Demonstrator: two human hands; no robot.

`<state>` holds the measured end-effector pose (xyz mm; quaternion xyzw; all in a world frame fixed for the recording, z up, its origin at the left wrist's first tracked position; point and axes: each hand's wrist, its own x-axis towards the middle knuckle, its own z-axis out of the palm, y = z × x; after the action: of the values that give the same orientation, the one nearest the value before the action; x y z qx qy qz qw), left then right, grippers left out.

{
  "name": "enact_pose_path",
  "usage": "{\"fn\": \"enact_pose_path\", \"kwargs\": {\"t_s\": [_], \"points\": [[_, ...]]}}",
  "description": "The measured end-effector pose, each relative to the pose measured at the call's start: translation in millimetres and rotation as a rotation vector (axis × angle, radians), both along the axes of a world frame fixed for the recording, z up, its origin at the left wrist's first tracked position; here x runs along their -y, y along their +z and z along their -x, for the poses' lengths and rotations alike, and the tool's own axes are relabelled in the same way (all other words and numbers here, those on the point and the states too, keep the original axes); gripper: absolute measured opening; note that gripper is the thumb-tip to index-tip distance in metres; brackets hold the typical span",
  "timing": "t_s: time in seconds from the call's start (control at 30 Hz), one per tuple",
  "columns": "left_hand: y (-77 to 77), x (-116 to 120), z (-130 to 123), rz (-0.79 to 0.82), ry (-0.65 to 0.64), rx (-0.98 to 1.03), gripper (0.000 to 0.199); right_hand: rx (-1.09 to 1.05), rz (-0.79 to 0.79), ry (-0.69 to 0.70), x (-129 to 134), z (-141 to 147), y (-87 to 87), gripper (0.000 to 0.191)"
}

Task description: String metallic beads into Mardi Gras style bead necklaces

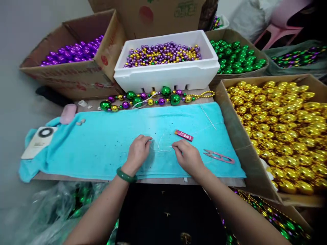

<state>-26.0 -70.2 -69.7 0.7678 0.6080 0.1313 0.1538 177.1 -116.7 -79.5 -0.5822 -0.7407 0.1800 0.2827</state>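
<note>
Over a turquoise towel [102, 143], my left hand [140, 149] and my right hand [187, 154] both pinch a thin white thread [163, 150] that runs between them with a loose loop. A green bangle [126, 175] circles my left wrist. Just beyond my right hand lies a small red packet [184, 135]. Pink thread snips [219, 156] rest to the right of that hand. Farther off on the towel is a long thin needle-like rod [208, 117], with a strand of thread near it.
Behind the towel lies a necklace of purple, green and gold beads [150, 101]. A white foam box [166, 73] of small beads stands beyond it. Cardboard boxes hold purple beads [76, 51], green beads [232, 56] and gold beads [286, 136]. A pink case [68, 114] sits at left.
</note>
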Motion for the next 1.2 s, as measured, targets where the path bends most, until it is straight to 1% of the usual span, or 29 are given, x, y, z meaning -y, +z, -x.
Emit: {"fn": "enact_pose_path", "kwargs": {"t_s": [0.07, 0.17, 0.23, 0.27, 0.33, 0.43, 0.57, 0.63, 0.7, 0.8, 0.87, 0.93, 1.0, 1.07, 1.1, 1.17, 1.2], "points": [[1.4, 0, 4, 0.003, 0.053, 0.011, 0.025, 0.142, 0.027, 0.090, -17, 11, 3.4, 0.024], [4.7, -1, 14, 0.003, 0.112, 0.033, 0.024, 0.388, 0.061, 0.355, -39, 24, 5.6, 0.023], [6.3, -1, 23, -0.001, 0.150, 0.049, 0.024, 0.496, 0.061, 0.510, -50, 29, 4.9, 0.024], [6.4, -1, 27, -0.003, 0.166, 0.061, 0.024, 0.529, 0.060, 0.551, -54, 30, 4.0, 0.024], [4.7, 1, 35, -0.001, 0.182, 0.088, 0.023, 0.570, 0.066, 0.577, -58, 32, 2.1, 0.022], [-1.2, 5, 41, 0.027, 0.175, 0.117, 0.023, 0.570, 0.098, 0.545, -60, 33, -0.3, 0.020], [-8.7, 8, 45, 0.054, 0.172, 0.127, 0.023, 0.428, 0.124, 0.488, -62, 31, -1.2, 0.024], [-10.5, 8, 46, 0.054, 0.164, 0.131, 0.023, 0.403, 0.113, 0.493, -62, 31, -0.3, 0.028], [-11.5, 7, 46, 0.049, 0.154, 0.131, 0.023, 0.426, 0.108, 0.518, -62, 31, 1.0, 0.034], [-13.1, 6, 47, 0.040, 0.156, 0.120, 0.024, 0.474, 0.108, 0.530, -61, 33, 1.2, 0.028], [-14.4, 6, 46, 0.033, 0.162, 0.110, 0.024, 0.453, 0.115, 0.511, -61, 35, -0.9, 0.024], [-15.8, 6, 45, 0.029, 0.167, 0.100, 0.024, 0.341, 0.136, 0.466, -63, 35, -2.9, 0.021], [-17.0, 6, 45, 0.029, 0.168, 0.095, 0.024, 0.157, 0.156, 0.394, -64, 30, -1.4, 0.019], [-17.8, 5, 46, 0.030, 0.165, 0.095, 0.023, -0.042, 0.160, 0.288, -60, 17, 7.7, 0.015], [-17.8, 5, 47, 0.031, 0.161, 0.094, 0.023, -0.128, 0.163, 0.231, -55, 7, 15.6, 0.012], [-17.5, 3, 48, 0.035, 0.158, 0.088, 0.022, -0.251, 0.193, 0.139, -37, -21, 36.8, 0.009], [-17.2, 2, 49, 0.038, 0.157, 0.083, 0.022, -0.274, 0.226, 0.110, -23, -38, 48.7, 0.009]]}}
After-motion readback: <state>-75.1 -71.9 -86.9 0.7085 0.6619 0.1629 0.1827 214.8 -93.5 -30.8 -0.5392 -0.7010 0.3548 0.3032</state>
